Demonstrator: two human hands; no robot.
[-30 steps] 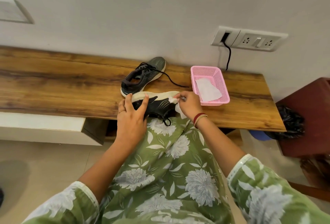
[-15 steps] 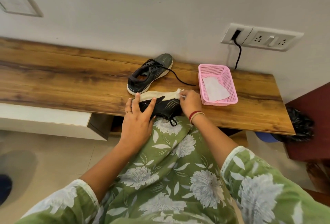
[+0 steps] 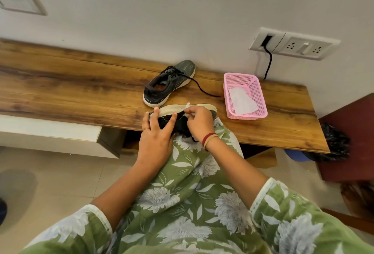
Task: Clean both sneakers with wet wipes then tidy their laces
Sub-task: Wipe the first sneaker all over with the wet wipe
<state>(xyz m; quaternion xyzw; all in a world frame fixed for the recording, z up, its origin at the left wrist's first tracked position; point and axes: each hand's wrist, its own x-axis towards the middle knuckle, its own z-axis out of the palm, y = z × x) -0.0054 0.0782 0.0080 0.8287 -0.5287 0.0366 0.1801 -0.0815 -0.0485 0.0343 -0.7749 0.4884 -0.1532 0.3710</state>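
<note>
Two dark sneakers are out. The near sneaker (image 3: 171, 109) lies on its side at the front edge of the wooden worktop (image 3: 60, 88). Its pale sole is turned toward the wall and its dark upper rests against the person's green flowered lap (image 3: 192, 203). The left hand (image 3: 156, 134) lies over the heel end, fingers straight and spread, pressing on the upper; a ring (image 3: 146, 129) shows on one finger. The right hand (image 3: 199, 121) has its fingers curled, pinching a small white wet wipe (image 3: 188, 105) against the edge of the sole about midway along. A red band (image 3: 208, 136) circles that wrist.

The far sneaker (image 3: 169, 83) stands upright on the worktop just behind, toe toward the wall. One black lace (image 3: 204, 91) trails loose to the right toward a pink basket (image 3: 262, 100). The basket sits on the worktop to the right of the hands, apart from them, and a white spare wipe (image 3: 241, 100) lies inside it. On the wall above, a black cable (image 3: 268, 65) hangs from a socket panel (image 3: 293, 45).
</note>
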